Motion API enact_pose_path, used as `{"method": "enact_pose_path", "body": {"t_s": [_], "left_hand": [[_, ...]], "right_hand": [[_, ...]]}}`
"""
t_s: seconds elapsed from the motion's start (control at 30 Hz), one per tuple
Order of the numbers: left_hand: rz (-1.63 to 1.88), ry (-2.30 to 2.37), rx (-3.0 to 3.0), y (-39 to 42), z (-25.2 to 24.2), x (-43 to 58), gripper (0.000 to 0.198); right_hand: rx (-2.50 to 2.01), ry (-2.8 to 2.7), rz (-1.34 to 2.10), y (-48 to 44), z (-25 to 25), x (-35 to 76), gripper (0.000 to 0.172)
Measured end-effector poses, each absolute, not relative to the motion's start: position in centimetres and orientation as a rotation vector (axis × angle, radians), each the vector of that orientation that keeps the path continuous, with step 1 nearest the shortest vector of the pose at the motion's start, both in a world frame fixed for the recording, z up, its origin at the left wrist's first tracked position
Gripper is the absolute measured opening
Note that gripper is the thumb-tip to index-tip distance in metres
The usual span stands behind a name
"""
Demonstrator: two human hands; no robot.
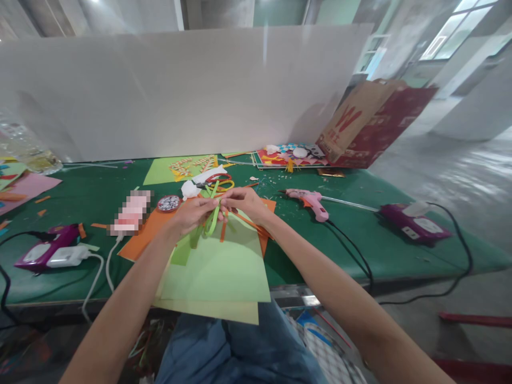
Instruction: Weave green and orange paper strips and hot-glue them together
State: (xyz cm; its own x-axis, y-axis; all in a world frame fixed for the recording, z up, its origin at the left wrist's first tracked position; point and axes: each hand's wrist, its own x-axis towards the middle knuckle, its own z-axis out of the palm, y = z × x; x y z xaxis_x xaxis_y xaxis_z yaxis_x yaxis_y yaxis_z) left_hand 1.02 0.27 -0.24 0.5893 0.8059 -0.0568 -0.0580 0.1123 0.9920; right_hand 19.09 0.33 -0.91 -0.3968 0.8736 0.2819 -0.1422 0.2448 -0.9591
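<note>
Here both hands, the left hand (pixel 194 213) and right hand (pixel 244 204), pinch thin green paper strips (pixel 212 220).

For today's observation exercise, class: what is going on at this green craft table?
A person pinches a bundle of thin green paper strips between the left hand and right hand, above light green paper sheets lying on the green-covered table. A pink hot glue gun lies to the right, untouched.
</note>
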Motion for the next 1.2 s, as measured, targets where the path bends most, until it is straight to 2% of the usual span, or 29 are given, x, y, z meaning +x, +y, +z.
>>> {"method": "enact_pose_path", "body": {"t_s": [0.37,0.6,0.8,1.0,1.2], "left_hand": [[0.693,0.827,1.321,0.02,0.06,1.04,0.04],[0.689,0.842,1.293,-0.1,0.36,1.25,0.032],[0.731,0.78,1.208,0.17,0.23,1.14,0.027],[0.78,0.804,1.18,0.46,0.0,0.94,0.028],[0.785,0.822,1.147,0.32,0.22,1.07,0.025]], "right_hand": [[-0.728,-1.623,1.205,-0.05,-0.5,19.0,0.035],[-0.778,-1.636,1.139,-0.18,-0.43,18.93,0.035],[-0.801,-1.69,0.949,-0.15,-0.61,19.08,0.027],[-0.818,-1.726,0.789,-0.46,-0.82,19.0,0.035],[-0.823,-1.769,0.727,-0.47,-0.99,18.84,0.028]]}}
